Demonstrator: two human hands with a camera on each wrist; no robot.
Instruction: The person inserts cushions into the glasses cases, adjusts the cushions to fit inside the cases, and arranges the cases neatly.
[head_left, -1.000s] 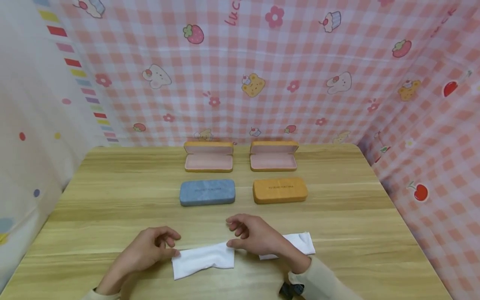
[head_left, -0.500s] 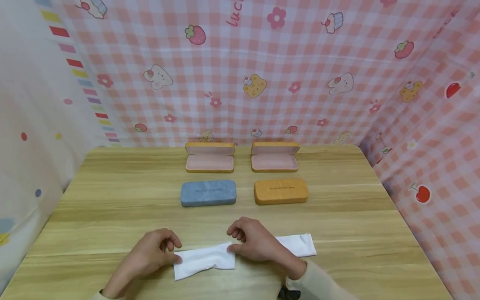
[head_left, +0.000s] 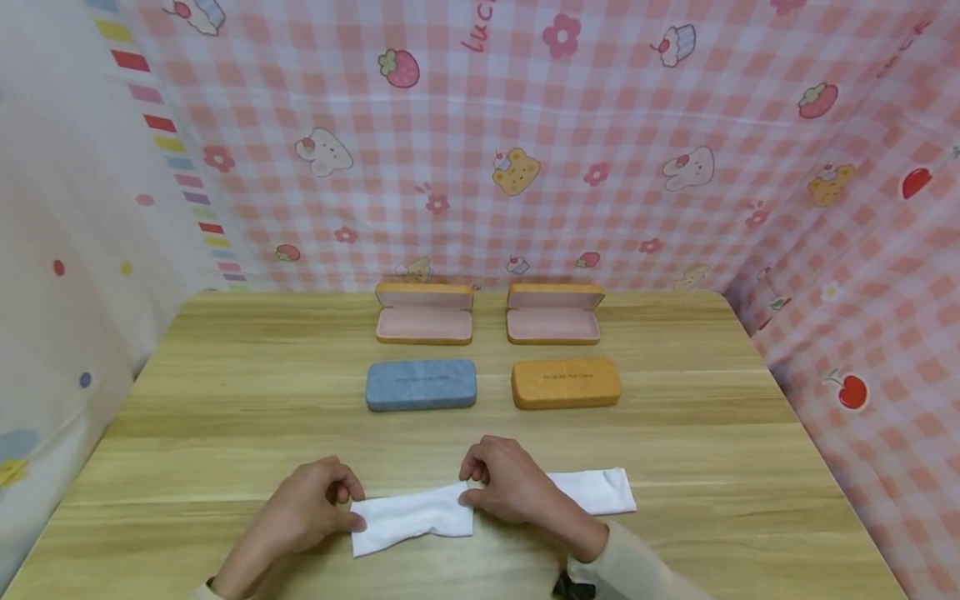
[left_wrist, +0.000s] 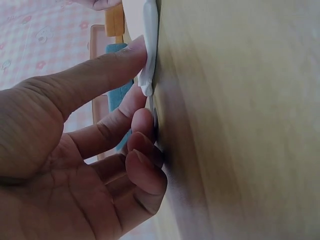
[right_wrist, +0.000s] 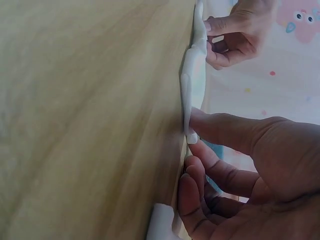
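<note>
A folded white cloth (head_left: 412, 522) lies flat on the wooden table between both hands, with a small ripple along its near edge. At its left end, the left hand (head_left: 307, 504) pinches it, thumb on top and index finger at the edge; the other fingers curl beside it in the left wrist view. My right hand (head_left: 513, 483) holds the upper right corner between thumb and index finger, seen close up around the cloth's end (right_wrist: 192, 132) in the right wrist view. A second folded white cloth (head_left: 600, 490) lies to the right, partly hidden behind the right hand and wrist.
Beyond the hands lie a closed blue glasses case (head_left: 422, 385) and a closed orange glasses case (head_left: 567, 383). Behind them stand two open cases with pink linings, one left (head_left: 424, 323) and one right (head_left: 553, 323). A checked curtain (head_left: 450, 125) hangs behind the table.
The left thumb has come down onto the cloth's left end, and the right hand has settled slightly nearer its corner. The cloth stays almost in place; the view shifts slightly.
</note>
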